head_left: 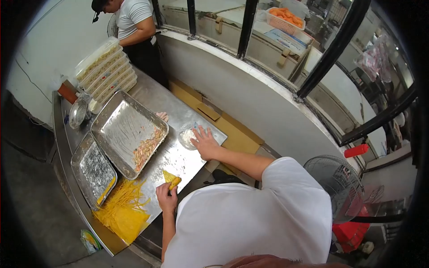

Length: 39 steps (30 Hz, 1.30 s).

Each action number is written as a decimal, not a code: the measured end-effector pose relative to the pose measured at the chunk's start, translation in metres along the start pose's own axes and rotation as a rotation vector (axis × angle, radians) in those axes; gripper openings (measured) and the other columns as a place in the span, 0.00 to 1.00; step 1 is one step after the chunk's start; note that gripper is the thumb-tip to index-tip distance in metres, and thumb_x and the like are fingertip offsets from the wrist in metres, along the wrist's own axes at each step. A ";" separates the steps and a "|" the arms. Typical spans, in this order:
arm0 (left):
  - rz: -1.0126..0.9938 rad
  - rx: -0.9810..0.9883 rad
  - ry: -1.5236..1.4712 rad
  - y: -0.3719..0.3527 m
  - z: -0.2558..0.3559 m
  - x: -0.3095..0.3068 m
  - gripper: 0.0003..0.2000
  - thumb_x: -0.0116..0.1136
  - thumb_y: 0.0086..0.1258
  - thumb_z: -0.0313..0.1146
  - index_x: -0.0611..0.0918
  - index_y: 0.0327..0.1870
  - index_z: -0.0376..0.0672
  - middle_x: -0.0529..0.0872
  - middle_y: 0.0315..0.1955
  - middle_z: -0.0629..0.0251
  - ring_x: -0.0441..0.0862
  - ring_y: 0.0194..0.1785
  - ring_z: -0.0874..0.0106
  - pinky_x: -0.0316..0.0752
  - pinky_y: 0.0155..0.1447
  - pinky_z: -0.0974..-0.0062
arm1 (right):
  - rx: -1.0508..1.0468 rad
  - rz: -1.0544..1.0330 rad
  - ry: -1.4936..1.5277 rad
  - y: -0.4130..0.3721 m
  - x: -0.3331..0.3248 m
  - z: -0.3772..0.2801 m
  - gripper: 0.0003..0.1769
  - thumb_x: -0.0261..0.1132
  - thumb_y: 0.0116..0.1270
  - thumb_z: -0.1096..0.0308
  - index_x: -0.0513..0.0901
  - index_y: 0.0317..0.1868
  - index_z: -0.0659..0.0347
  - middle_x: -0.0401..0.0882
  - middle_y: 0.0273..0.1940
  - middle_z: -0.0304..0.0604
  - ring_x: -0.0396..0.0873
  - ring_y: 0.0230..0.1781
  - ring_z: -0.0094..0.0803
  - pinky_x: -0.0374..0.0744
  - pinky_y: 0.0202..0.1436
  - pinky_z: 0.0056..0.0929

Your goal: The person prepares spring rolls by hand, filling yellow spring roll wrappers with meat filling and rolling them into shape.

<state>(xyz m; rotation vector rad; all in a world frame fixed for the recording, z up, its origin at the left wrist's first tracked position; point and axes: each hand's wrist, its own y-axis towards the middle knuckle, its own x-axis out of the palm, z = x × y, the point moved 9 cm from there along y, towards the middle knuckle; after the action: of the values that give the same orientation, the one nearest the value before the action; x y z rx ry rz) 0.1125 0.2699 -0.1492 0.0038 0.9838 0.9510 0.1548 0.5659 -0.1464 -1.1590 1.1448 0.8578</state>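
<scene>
My left hand (167, 199) is closed around a partly rolled yellow wrapper (172, 177), its pointed flap spread on the metal table (184, 161). My right hand (206, 144) reaches out with its fingers apart, fingertips at the rim of a small bowl of white powder or paste (187, 138). Beyond my left hand, a large metal tray (117, 117) has shredded orange and pale filling (149, 147) heaped in its near corner. Left of my left hand lie flat yellow wrapper sheets (127, 224) with loose yellow strips (127, 194).
A smaller floury tray (92, 163) sits beside the large one. Stacked plastic boxes (107, 69) and a metal bowl (78, 112) stand at the far end, near another person (136, 27). A low wall (232, 80) runs along the right; a standing fan (333, 187) is behind my right shoulder.
</scene>
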 end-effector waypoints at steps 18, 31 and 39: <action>0.023 -0.065 0.001 0.000 0.001 -0.006 0.14 0.77 0.65 0.35 0.89 0.50 0.43 0.90 0.46 0.59 0.84 0.54 0.56 0.78 0.62 0.60 | 0.056 0.327 0.229 0.007 -0.039 0.039 0.36 0.64 0.66 0.72 0.78 0.77 0.53 0.58 0.84 0.62 0.50 0.86 0.67 0.49 0.87 0.69; 0.029 -0.076 -0.007 -0.001 -0.001 -0.003 0.15 0.78 0.64 0.34 0.90 0.49 0.42 0.90 0.47 0.57 0.84 0.54 0.54 0.78 0.63 0.58 | -0.049 0.065 -0.143 0.021 0.017 0.023 0.39 0.61 0.74 0.65 0.66 0.86 0.42 0.43 0.90 0.59 0.41 0.89 0.69 0.46 0.84 0.81; 0.046 -0.022 -0.001 0.003 0.006 -0.004 0.16 0.79 0.63 0.32 0.89 0.50 0.42 0.90 0.46 0.57 0.85 0.53 0.54 0.79 0.61 0.59 | -0.048 0.021 -0.072 0.014 -0.001 0.020 0.43 0.63 0.71 0.67 0.63 0.87 0.49 0.42 0.90 0.62 0.42 0.89 0.68 0.46 0.84 0.79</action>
<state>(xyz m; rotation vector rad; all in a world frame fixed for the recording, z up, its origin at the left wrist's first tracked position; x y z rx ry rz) 0.1137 0.2712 -0.1420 0.0085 0.9761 1.0041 0.1457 0.5885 -0.1488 -1.1476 1.0842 0.9401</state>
